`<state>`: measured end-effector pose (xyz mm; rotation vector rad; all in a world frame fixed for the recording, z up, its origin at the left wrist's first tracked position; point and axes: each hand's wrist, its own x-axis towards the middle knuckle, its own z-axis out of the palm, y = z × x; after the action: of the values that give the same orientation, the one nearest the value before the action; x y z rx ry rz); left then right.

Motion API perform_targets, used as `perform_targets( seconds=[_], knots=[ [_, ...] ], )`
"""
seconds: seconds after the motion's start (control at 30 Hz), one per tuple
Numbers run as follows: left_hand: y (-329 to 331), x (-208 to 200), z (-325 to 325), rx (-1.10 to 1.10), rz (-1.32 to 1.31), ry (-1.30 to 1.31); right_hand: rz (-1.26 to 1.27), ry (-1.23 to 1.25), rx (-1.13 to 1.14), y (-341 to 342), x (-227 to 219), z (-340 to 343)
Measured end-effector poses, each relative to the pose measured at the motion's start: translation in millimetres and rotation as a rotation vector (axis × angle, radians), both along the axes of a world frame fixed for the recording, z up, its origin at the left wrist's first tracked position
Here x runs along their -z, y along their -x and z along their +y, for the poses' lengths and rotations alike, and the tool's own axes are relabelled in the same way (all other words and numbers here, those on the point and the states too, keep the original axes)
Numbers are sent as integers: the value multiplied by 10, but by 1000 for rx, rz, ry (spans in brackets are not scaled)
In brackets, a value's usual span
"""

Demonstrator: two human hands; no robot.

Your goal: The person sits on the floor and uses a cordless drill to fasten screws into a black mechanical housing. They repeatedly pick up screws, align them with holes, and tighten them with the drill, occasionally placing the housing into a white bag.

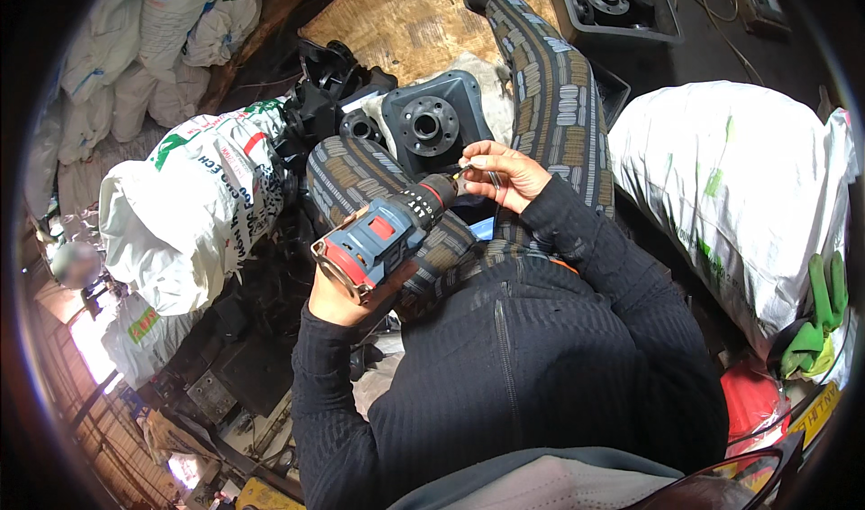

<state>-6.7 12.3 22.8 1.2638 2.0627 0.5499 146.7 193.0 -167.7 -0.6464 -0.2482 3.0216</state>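
Left hand (335,295) closed round cordless drill (383,238) grip, drill braced over lap w/ chuck fwd. Right hand (503,175) pinches bit at chuck to steady it. Grey flanged casting (434,124) lies just ahead.

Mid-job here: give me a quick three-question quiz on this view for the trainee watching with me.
1. True or false: the left hand grips the blue and red cordless drill.
2. What is the right hand doing? A) resting on the white sack; B) pinching at the tip of the drill's chuck; C) lifting the dark flanged casting.
3. Fill in: the dark flanged casting lies just beyond the drill's tip, between the person's ____.

Key
1. True.
2. B; the fingers close on something small at the chuck, too small to identify.
3. Legs, in patterned trousers.
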Motion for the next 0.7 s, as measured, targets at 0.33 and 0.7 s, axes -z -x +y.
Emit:
perform_targets(
  seconds=[0.33, 0.7],
  knots=[
    [72, 30, -16, -12, -12, 0, 0, -11, 1, -17, 153, 3],
    [167, 4, 40, 169, 36, 59, -86, -241, -311, 30, 92, 174]
  ],
)
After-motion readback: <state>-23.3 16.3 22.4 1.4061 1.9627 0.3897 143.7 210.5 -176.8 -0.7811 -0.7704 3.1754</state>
